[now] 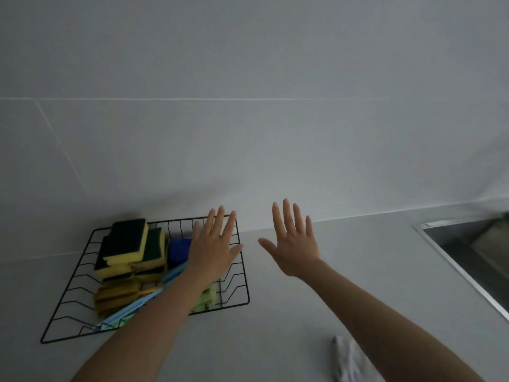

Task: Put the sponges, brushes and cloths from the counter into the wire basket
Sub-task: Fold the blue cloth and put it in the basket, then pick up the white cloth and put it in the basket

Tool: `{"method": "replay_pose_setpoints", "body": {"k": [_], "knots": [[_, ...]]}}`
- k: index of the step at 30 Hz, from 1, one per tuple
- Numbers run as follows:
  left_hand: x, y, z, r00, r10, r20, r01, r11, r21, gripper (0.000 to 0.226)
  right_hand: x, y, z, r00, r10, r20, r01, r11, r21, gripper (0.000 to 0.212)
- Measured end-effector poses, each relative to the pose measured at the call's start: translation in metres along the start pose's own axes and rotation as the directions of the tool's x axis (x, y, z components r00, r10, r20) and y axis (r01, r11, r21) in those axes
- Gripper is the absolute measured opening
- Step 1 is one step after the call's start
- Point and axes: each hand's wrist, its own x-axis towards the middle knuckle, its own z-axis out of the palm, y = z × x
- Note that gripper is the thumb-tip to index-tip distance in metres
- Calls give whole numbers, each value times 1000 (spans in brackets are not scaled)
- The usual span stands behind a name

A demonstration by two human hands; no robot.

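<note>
Your left hand [213, 245] has its fingers spread wide and flat, and it holds nothing. It floats over the right part of the wire basket [242, 274]. Your right hand [293, 242] is spread wide too, palm down, and it is empty as well. It floats over the bare counter [316, 312], just to the right of the basket.

The black basket sits on the counter by the wall [248, 78]. Inside it, yellow and green sponges [129, 244] are piled on the left. A blue sponge [179, 250] sits next to them, partly hidden by your left hand. Light blue brush handles [143, 301] lie across the front, under your arm. A pale green sponge [208, 297] peeks out beside your arm.

A white cloth [349, 359] lies on the counter near you, under your right arm, well apart from the basket. A metal sink [468, 257] is at the far right.
</note>
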Motion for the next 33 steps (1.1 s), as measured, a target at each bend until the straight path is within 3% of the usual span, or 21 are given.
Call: {"method": "replay_pose_setpoints", "body": {"k": [11, 19, 21, 24, 33], "knots": [[-51, 112, 37, 978, 159, 137, -154, 987, -47, 78, -119, 108, 12, 979, 182, 89, -186, 982, 32, 97], [-74, 180, 68, 941, 222, 254, -225, 974, -15, 65, -174, 158, 53, 951, 242, 194, -260, 963, 76, 106], [-75, 194, 76, 931, 229, 284, -239, 971, 1, 65, -181, 166, 62, 946, 244, 214, -265, 962, 71, 101], [-77, 214, 88, 912, 240, 333, -258, 966, 8, 64, -190, 174, 75, 930, 247, 273, -271, 961, 52, 70], [-90, 246, 123, 853, 277, 441, -286, 957, -50, 58, -202, 189, 124, 876, 160, 455, -201, 979, 43, 70]]}}
